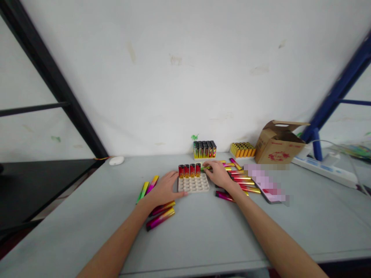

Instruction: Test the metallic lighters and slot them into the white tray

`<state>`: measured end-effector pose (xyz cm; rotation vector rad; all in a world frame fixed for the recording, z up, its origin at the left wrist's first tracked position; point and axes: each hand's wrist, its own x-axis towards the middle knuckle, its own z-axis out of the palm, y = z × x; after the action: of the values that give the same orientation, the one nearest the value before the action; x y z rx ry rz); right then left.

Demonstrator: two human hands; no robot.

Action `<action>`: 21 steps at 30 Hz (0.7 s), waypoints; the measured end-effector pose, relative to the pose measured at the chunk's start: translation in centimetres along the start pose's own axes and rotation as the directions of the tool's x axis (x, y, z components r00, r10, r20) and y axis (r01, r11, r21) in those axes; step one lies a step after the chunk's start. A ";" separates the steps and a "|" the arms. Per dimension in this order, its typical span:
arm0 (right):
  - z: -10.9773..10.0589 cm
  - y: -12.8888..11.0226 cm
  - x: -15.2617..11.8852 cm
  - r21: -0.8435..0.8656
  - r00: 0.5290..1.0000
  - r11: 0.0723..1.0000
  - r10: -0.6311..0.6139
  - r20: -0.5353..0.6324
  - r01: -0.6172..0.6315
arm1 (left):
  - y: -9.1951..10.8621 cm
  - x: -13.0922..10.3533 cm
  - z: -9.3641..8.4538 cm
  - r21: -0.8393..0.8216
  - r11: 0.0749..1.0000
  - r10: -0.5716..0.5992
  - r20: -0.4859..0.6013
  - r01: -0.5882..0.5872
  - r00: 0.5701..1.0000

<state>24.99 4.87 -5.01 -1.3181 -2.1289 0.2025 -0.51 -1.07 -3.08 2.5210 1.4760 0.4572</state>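
A white tray [193, 185] with rows of round holes sits on the table. Its back row holds several red-and-gold cylinders [189, 170] with dark tops, standing upright like batteries. My left hand [165, 188] grips the tray's left side, thumb along the front edge and fingers at the back left. At the tray's back right corner, my right hand [218, 173] pinches a yellow-green cylinder [203, 167], largely hidden by the fingers. Loose purple-and-yellow cylinders [160, 219] lie by my left forearm. Several red-and-gold cylinders [243, 181] lie beside my right hand.
Against the wall stand a filled tray of dark-topped cylinders [205, 150] and another of yellow cylinders [243, 150]. An open cardboard box [278, 146], a power strip [327, 172] and a blurred pink phone-like object [266, 183] are on the right. A white case [116, 160] lies at the back left.
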 end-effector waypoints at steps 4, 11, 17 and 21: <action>-0.8 -0.2 -0.1 0.057 0.998 0.997 -0.046 -0.038 0.048 | -0.2 -0.1 0.1 0.006 1.000 -0.005 0.002 0.005 1.000; -5.2 1.3 -1.6 0.063 0.991 0.990 -0.118 -0.064 0.123 | -0.4 0.1 0.3 -0.015 1.000 0.004 -0.008 -0.004 1.000; -7.3 2.5 -2.9 -0.009 0.961 0.987 -0.155 0.229 0.161 | -0.1 0.1 0.1 -0.023 1.000 -0.013 0.003 0.013 1.000; -7.0 2.2 -2.8 -0.023 0.947 0.987 -0.147 0.284 0.160 | 0.0 0.0 0.0 -0.023 0.999 -0.030 0.010 0.030 0.999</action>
<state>31.56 2.23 -1.55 -1.1990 -2.4783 0.2928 -0.45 -1.05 -3.09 2.4761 1.4945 0.4543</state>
